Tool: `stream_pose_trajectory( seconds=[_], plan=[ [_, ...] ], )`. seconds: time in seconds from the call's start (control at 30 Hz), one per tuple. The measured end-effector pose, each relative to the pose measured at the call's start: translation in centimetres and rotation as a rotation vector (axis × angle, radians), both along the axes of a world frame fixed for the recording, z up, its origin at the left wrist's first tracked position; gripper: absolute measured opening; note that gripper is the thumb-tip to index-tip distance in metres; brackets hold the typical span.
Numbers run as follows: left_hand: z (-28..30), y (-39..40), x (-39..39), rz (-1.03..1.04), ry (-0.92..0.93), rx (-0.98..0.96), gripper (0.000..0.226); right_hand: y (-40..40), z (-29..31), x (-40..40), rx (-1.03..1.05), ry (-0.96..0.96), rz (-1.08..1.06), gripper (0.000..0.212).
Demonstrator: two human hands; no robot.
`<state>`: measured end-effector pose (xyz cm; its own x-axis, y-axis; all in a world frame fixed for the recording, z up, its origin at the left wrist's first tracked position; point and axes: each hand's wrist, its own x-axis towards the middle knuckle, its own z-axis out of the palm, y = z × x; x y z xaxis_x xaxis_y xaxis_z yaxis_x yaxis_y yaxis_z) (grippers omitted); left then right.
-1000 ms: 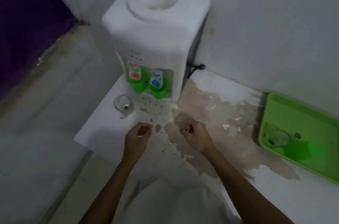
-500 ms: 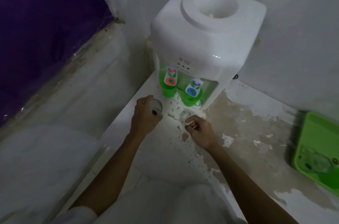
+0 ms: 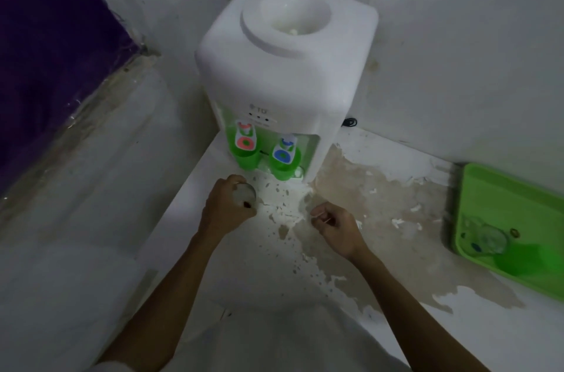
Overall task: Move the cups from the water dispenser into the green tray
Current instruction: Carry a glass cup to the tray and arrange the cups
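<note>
— Under my left hand (image 3: pixel 227 207), what sits there?
— Under it is a clear cup (image 3: pixel 244 193). My fingers wrap round it from above, and it stands on the tabletop (image 3: pixel 189 219), just in front of the dispenser (image 3: pixel 283 78).

— And your right hand (image 3: pixel 337 226)?
— Curled into a loose fist, holding nothing I can make out beyond a thin pale sliver between the fingertips. It rests low over the tabletop, to the right of my left hand and apart from it.

— What lies beyond your hands?
— Past the left one, the dispenser's two green taps: the red-marked one (image 3: pixel 244 146) nearest my left hand, the blue-marked one (image 3: pixel 285 158) further right. A second glass (image 3: pixel 299 171) seems to sit behind the blue tap, though it is too dim to be sure.

— Where is the tray (image 3: pixel 494 194)?
— Well off to the right of my right hand, by the wall. Another clear cup (image 3: pixel 485 239) already stands in its near corner.

— And the surface between?
— Peeling paint, brown patches with white flecks, spreading from my right hand toward the tray.
</note>
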<state>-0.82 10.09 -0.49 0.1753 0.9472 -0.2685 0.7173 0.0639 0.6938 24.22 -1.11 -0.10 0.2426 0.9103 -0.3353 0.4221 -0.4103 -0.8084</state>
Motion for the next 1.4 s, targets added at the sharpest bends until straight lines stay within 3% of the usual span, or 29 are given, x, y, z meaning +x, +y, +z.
stream_pose_trajectory(
  seconds=[0.13, 0.2, 0.3, 0.43, 0.53, 0.77, 0.9, 1.03, 1.2, 1.3, 1.4],
  plan=[
    [2.8, -2.3, 4.6, -0.044, -0.232, -0.080, 0.068, -2.1, 0.5, 2.2, 0.004, 0.078, -0.113, 0.005],
    [4.3, -3.8, 7.6, -0.063, -0.337, -0.122, 0.070, -3.3, 1.3, 3.3, 0.004, 0.235, -0.241, 0.006],
    [6.2, -6.1, 12.0, -0.081, -0.455, -0.174, 0.065, -4.9, 3.2, 5.1, -0.046, 0.600, -0.409, 0.020],
    [7.6, -9.6, 17.9, -0.110, -0.541, -0.214, 0.061, -7.3, 5.4, 8.7, 0.009, 0.959, -0.449, 0.044],
    [7.9, -12.7, 21.7, -0.141, -0.530, -0.220, 0.062, -9.3, 6.4, 11.0, 0.020, 1.076, -0.434, 0.063],
    [7.5, -17.6, 28.6, -0.257, -0.530, -0.337, 0.058, -15.9, 5.9, 17.3, 0.025, 1.005, -0.571, 0.066],
    [6.9, -20.7, 35.3, -0.403, -0.490, -0.345, 0.041, -21.3, 5.3, 23.8, 0.070, 0.921, -0.694, 0.043],
    [4.9, -20.5, 35.4, -0.365, -0.461, -0.367, 0.032, -22.7, 4.9, 24.6, 0.010, 0.625, -0.685, 0.032],
    [3.1, -22.2, 41.5, -0.467, -0.416, -0.355, 0.021, -27.2, 3.4, 31.2, 0.061, 0.394, -0.853, 0.038],
    [2.2, -22.5, 44.5, -0.489, -0.379, -0.277, 0.022, -28.7, 2.0, 34.2, 0.115, 0.283, -0.909, 0.038],
    [1.1, -22.2, 46.4, -0.518, -0.316, -0.156, 0.025, -29.4, 1.4, 37.0, 0.094, 0.048, -0.926, 0.048]
  ],
)
